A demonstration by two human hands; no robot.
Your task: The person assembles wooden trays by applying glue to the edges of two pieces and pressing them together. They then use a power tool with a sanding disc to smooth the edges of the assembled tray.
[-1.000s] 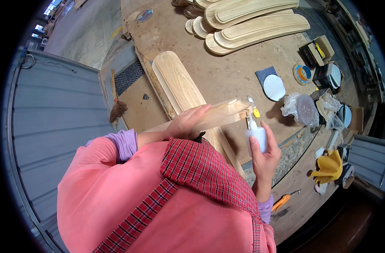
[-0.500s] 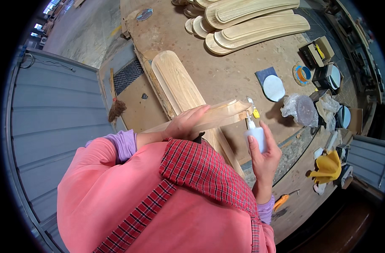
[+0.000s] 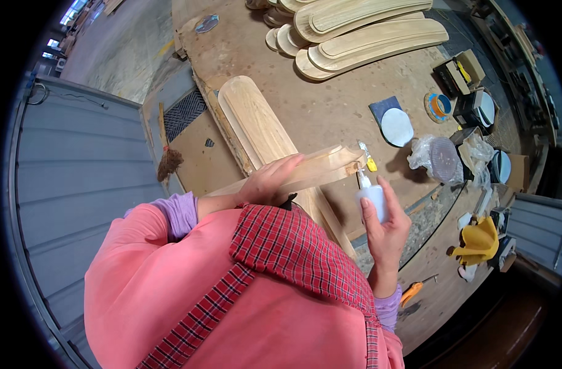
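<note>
A pale shaped wooden piece (image 3: 329, 167) lies across in front of my chest, gripped by my left hand (image 3: 270, 182) with the fingers over its upper side. My right hand (image 3: 390, 226) is wrapped round a small white squeeze bottle (image 3: 373, 200). The bottle's nozzle points up at the right end of the piece; whether the tip touches the wood, I cannot tell. Beneath the held piece, a long board with a rounded end (image 3: 256, 111) rests on the workbench (image 3: 330, 111). Just beyond the nozzle lies a yellow-handled cutter (image 3: 370, 162).
Several rounded wooden panels (image 3: 373, 49) are stacked at the far side. White sanding discs (image 3: 396, 127), a tape roll (image 3: 439, 107), a plastic-wrapped round stack (image 3: 446, 161) and small boxes stand right. A yellow cloth (image 3: 478, 241) and orange-handled tool (image 3: 411, 294) lie nearer. A broom (image 3: 169, 161) leans left.
The view has shifted very slightly, so the bench things sit a little further left. My hands, the wooden piece and the bottle keep nearly the same positions.
</note>
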